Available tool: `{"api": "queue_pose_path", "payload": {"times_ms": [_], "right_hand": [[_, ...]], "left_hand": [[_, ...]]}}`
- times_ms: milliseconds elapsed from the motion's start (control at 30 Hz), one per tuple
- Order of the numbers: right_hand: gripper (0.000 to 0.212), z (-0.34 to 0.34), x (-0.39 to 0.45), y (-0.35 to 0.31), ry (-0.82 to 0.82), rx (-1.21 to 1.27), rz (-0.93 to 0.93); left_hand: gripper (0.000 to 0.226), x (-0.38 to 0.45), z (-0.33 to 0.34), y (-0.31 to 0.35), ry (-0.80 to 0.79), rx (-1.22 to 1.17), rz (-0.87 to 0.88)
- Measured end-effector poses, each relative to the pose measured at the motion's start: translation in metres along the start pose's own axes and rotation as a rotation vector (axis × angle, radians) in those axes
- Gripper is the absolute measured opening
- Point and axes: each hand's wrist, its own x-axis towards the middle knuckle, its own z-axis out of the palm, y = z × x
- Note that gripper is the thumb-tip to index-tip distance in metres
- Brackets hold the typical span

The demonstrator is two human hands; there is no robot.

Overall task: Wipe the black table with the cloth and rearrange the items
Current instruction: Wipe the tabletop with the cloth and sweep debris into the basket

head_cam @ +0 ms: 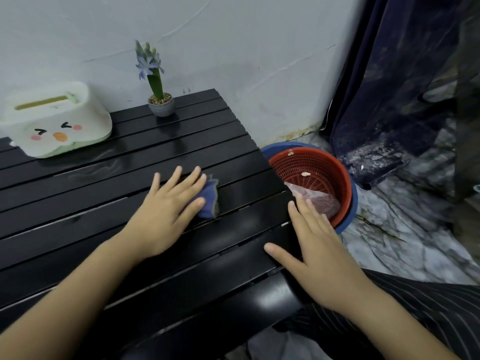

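Observation:
The black slatted table point(78, 193) fills the left and middle of the view. My left hand point(166, 211) lies flat on a folded blue cloth point(209, 201), pressing it onto the slats near the table's right side. My right hand point(319, 253) rests flat with fingers spread on the table's right edge and holds nothing. A white tissue box with a cartoon face point(54, 120) stands at the back left. A small grey pot with a purple flower point(159, 100) stands at the back, close to the wall.
A red perforated basket point(335, 165) sits inside a blue basin point(353, 203) on the floor right of the table, with a plastic bag in it. A dark curtain point(389, 87) hangs at the right. My striped trouser leg point(415, 297) is at the lower right.

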Motion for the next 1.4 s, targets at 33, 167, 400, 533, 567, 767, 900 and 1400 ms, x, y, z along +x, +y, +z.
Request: {"api": "queue_pose_path", "payload": {"times_ms": [33,167,400,533,567,767,900,1400], "right_hand": [[0.097,-0.002,-0.005,0.001,-0.019,-0.006,0.002],[0.105,0.000,-0.023,0.006,-0.031,-0.029,-0.014],[0.110,0.011,-0.038,0.009,0.032,-0.075,-0.023],[0.111,0.013,-0.037,0.012,0.061,-0.036,-0.048],[0.110,0.013,-0.037,0.013,0.076,-0.016,-0.055],[0.109,0.016,-0.049,0.017,0.092,-0.008,-0.041],[0.113,0.014,-0.056,0.020,0.055,-0.004,-0.024],[0.121,0.011,-0.055,0.028,-0.054,-0.026,-0.047]], "left_hand": [[0.057,-0.023,-0.004,0.001,-0.050,-0.014,0.047],[0.057,-0.069,-0.018,0.032,-0.155,0.037,0.157],[0.076,-0.018,0.026,0.109,0.024,0.238,0.058],[0.067,0.058,0.045,0.150,0.048,0.166,0.161],[0.066,0.069,0.047,0.154,0.040,0.142,0.171],[0.060,0.030,0.034,0.129,-0.017,0.166,0.263],[0.059,-0.039,0.022,0.105,-0.043,0.173,0.255],[0.051,-0.015,0.035,0.132,-0.085,0.183,0.442]]}}
